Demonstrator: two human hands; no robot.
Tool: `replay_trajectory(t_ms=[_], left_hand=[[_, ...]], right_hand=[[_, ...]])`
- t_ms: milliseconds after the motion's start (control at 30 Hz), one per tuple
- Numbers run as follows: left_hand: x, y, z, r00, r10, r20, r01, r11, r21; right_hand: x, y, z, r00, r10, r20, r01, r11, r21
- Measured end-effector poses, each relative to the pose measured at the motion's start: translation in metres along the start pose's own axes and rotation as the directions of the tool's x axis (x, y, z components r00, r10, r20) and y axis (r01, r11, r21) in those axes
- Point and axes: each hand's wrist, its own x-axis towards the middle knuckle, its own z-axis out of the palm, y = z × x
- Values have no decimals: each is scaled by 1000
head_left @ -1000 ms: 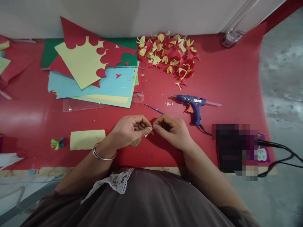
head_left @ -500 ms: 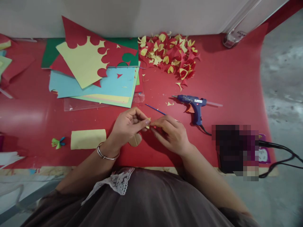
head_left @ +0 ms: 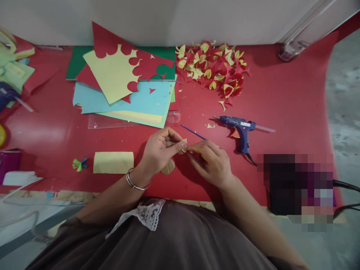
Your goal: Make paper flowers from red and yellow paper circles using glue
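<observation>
In front of my body, my left hand (head_left: 161, 152) pinches a small curled piece of yellow paper (head_left: 185, 145) between thumb and index finger. The fingertips of my right hand (head_left: 212, 161) are closed at the right side of that same piece. Under my left palm lies a tan, rounded piece (head_left: 168, 167), partly covered by the hand. A thin blue stick (head_left: 194, 132) rests on the red table (head_left: 168, 187) just beyond the fingers. Beside my left wrist is a yellow paper rectangle (head_left: 113, 162), with a small green and blue paper flower (head_left: 80, 164) farther left.
A blue glue gun (head_left: 238, 127) lies to the right, its cord running toward a blurred dark object (head_left: 282, 183). Cut red and yellow paper pieces (head_left: 210, 67) are heaped at the back. Coloured sheets (head_left: 118, 90) are stacked behind my left hand. A clear bottle (head_left: 291, 52) lies back right.
The view has swung left, so everything sits farther right in the picture, and a second glue gun shows at the left edge. Both hands stay at the yellow piece, barely altered.
</observation>
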Motion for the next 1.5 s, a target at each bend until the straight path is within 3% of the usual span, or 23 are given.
replay_trajectory(t_ms=[267,400,667,1233,1500], left_hand=[[-2,-2,5,1000,-3,23,3,1000,-14],[-6,3,5,997,-28,78,27,1000,4],[-11,-2,4,994,0,111,-9,997,77],[-15,6,1,962,206,182,-257,909,327],[-16,4,0,934,282,219,-344,873,344]], right_hand=[[3,-4,-1,998,51,-45,-51,999,1],[5,-4,-2,984,149,-101,-144,988,56],[6,-3,-2,950,303,-78,-292,949,120],[6,-3,-1,918,396,-28,-378,893,245],[5,-1,-3,909,414,48,-405,849,340]])
